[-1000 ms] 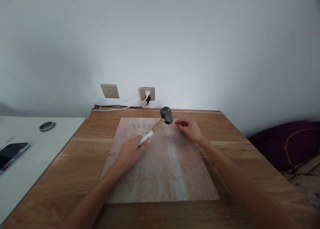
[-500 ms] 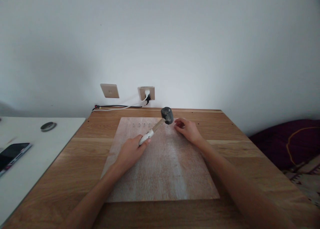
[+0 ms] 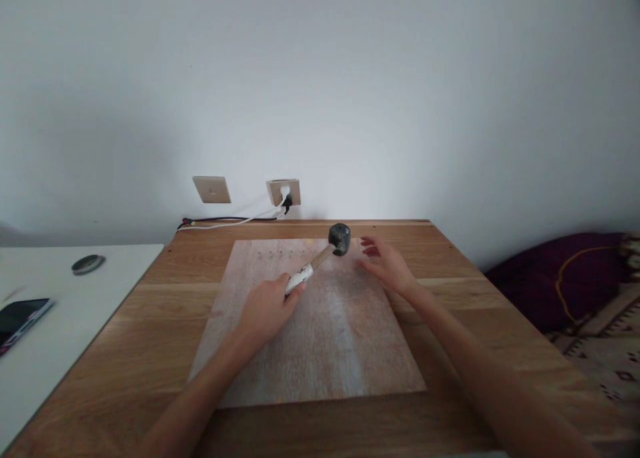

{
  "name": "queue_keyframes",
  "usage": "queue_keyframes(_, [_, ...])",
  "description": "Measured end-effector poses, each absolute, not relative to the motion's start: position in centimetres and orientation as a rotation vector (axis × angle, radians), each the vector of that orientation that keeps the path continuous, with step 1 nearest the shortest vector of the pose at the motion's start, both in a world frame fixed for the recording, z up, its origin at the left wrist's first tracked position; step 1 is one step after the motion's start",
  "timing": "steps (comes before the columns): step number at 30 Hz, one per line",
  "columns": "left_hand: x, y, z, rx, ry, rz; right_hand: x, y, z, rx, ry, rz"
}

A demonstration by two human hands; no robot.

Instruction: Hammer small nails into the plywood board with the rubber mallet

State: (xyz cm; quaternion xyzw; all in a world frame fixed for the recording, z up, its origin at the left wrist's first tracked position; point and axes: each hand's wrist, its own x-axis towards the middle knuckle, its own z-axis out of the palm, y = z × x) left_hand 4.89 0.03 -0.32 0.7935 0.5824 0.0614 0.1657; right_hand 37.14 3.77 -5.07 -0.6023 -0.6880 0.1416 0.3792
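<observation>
While our left hand (image 3: pixel 267 305) is clamped on the mallet (image 3: pixel 323 256), we hold it slanting over the far part of the board (image 3: pixel 320 345) on the tabletop (image 3: pixel 150 311). Our right hand (image 3: pixel 387 265), its fingers apart, is beside the board's far right corner

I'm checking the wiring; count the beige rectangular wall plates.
2: a beige rectangular plate at left; a beige rectangular socket plate, holding a white plug, to its right.

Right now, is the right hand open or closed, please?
Open: the right hand has its fingers spread, with a gap between them and the thumb; no object shows in it.
</observation>
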Motion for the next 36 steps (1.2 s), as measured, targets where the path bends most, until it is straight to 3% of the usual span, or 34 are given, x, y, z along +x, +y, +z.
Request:
queue_keyframes(17, [6.2,-7.3,-1.9,2.617,1.687,0.279,35.5,-9.6,-3.9,-1.506,-1.585,0.321])
queue_keyframes(22, [2.5,-7.0,-1.1,2.558,1.676,0.407,33.7,-13.4,-4.6,-1.534,-1.811,0.116])
queue_keyframes(29, [-7.7,-5.2,-4.0,2.242,2.025,0.417,31.0,-16.3,-6.5,-1.65,-2.011,-0.238])
queue_keyframes(36, [-1.8,-6.0,-3.5,2.36,1.779,0.431,36.4,-15.7,-6.8,-1.861,-1.895,-0.39])
